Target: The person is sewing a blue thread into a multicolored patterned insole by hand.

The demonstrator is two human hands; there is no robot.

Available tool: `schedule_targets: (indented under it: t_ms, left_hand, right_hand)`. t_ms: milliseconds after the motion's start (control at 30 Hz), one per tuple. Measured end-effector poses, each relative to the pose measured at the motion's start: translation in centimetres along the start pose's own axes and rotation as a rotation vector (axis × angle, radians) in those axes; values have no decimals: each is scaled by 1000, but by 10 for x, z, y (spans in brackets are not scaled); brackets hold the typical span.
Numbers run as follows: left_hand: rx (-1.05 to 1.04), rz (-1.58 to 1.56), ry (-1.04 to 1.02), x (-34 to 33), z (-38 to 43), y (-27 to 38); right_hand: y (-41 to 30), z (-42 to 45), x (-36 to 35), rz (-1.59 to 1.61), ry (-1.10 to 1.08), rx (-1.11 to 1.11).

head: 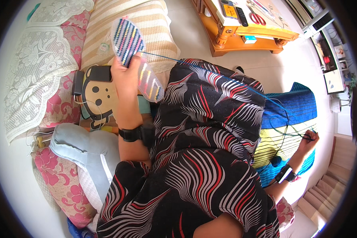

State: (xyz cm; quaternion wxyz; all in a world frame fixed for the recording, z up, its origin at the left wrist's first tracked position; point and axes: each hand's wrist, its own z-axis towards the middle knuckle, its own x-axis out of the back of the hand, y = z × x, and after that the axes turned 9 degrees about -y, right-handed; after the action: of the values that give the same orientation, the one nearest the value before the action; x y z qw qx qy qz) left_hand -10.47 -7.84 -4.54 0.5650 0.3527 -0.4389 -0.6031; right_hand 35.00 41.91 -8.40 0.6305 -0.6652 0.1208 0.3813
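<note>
My left hand [126, 68] grips an insole-shaped plastic mesh canvas [128, 38] stitched with diagonal stripes of blue, pink, yellow and grey yarn. A second part of mesh [150, 81], only partly stitched, hangs below that hand. From the canvas a taut blue yarn [208, 70] runs across the lap to my right hand [311, 138], whose fingers are closed on it at the far right. Loose loops of dark yarn hang by the right hand. A small dark ball of yarn [276, 161] lies on the striped blue and yellow cloth [282, 134]. Whether a needle is held cannot be seen.
A wooden coffee table [265, 29] at the top holds red-handled scissors [258, 19], a black remote control [241, 16] and a yellow box [229, 12]. On the sofa at left lie a black phone [100, 73], a power bank [77, 83] with a cable, and a grey-blue cushion [71, 142].
</note>
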Motion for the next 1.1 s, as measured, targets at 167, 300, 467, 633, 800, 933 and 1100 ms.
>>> schedule_targets:
  t_ms: [167,300,467,633,800,933,1100]
  left_hand:
    - [53,-217,-20,-12,-5,7]
    - [128,-353,-149,-27,-15,32]
    - [156,-410,-274,-42,-32,55]
    - [124,-413,-386,-57,-42,74]
    - [120,-422,-429,-65,-47,83]
    - [150,-414,-433,-67,-50,89]
    - [128,-416,-444,-70,-53,90]
  right_hand:
    - [21,-10,0,-1440,-188,-55]
    - [62,-30,-51,-1277,-368,72]
    - [105,-89,-214,-1132,-784,141]
    - [136,-140,-322,-777,-1272,216]
    - [152,-152,-348,-749,-1274,223]
    - [154,-151,-347,-838,-1269,261]
    - [156,-152,-346,-875,-1230,327]
